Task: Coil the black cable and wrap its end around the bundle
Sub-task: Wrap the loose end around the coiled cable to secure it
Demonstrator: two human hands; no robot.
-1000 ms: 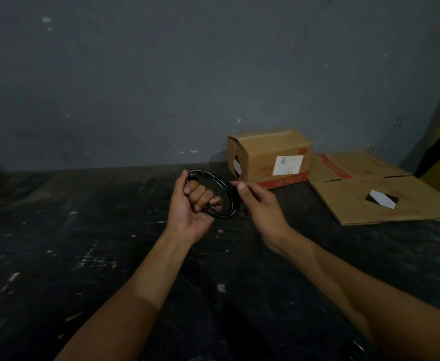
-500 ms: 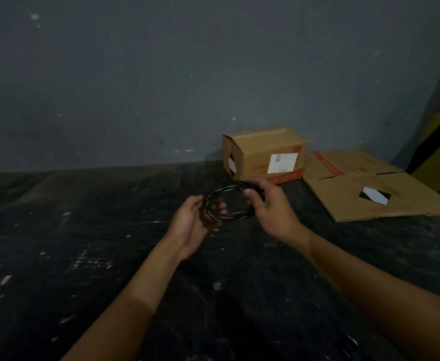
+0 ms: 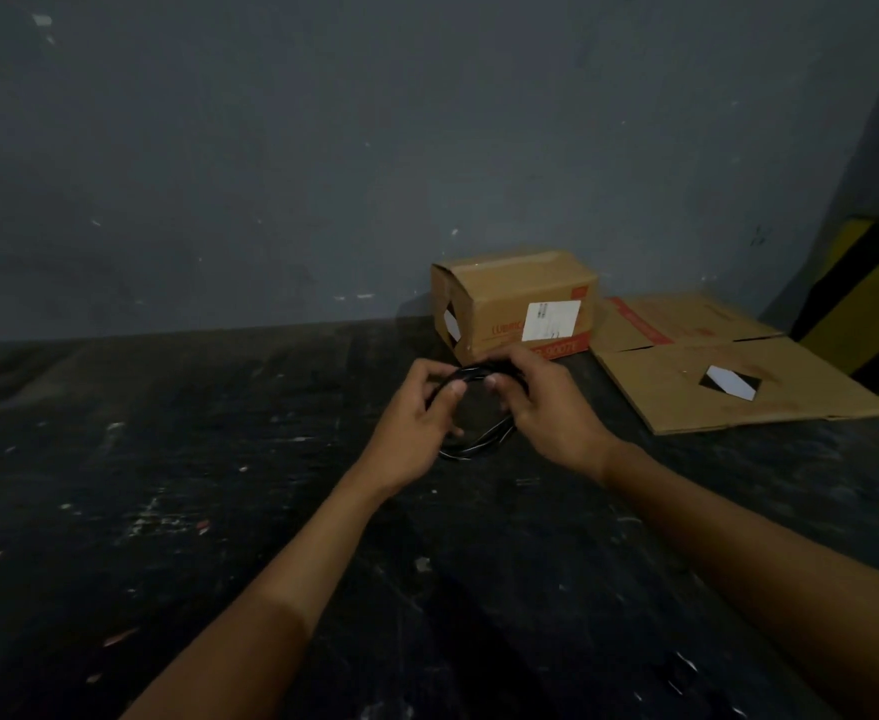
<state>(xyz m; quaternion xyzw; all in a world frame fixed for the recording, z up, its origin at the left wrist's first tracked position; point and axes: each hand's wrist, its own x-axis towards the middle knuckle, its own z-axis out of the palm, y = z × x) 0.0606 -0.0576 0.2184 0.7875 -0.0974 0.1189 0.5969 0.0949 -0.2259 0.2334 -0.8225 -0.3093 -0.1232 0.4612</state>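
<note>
The black cable (image 3: 479, 445) is wound into a small loop of several turns, held above the dark floor in the middle of the view. My left hand (image 3: 416, 428) grips the loop's left side, thumb and fingers pinched on its top. My right hand (image 3: 546, 407) holds the top right of the loop, fingers curled over the strands. The loop's lower arc shows between both hands. The cable's end is hidden by my fingers.
A closed cardboard box (image 3: 520, 298) stands against the grey wall just behind my hands. Flattened cardboard (image 3: 770, 387) lies to its right. A yellow and black striped post (image 3: 863, 298) stands at the far right. The dark floor (image 3: 167, 485) is scuffed.
My left hand has shifted from a fist through the loop to pinching its top left. My right hand moved onto the loop's top, and the loop tilted flatter and drifted right.
</note>
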